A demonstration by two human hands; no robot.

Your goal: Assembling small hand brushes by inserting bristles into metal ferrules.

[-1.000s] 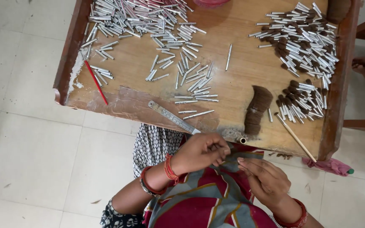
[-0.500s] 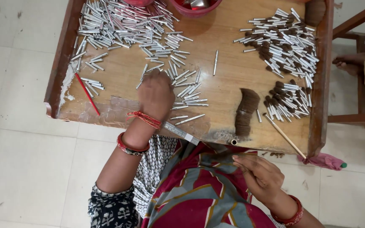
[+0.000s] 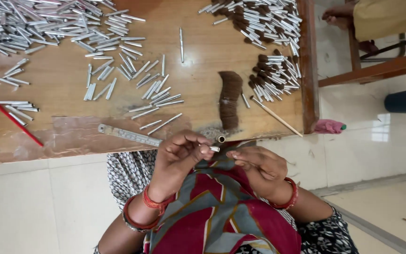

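Below the near edge of the wooden desk, my left hand pinches a small silver metal tube between thumb and fingertips, closed on it. Just right of it, my right hand is loosely curled with its fingertips near the tube's end; whether it grips anything I cannot tell. On the desk: a tuft of brown fibre, loose silver tubes, fibre-filled tubes at far right, a thin wooden stick, a metal ruler, and a red stick at left.
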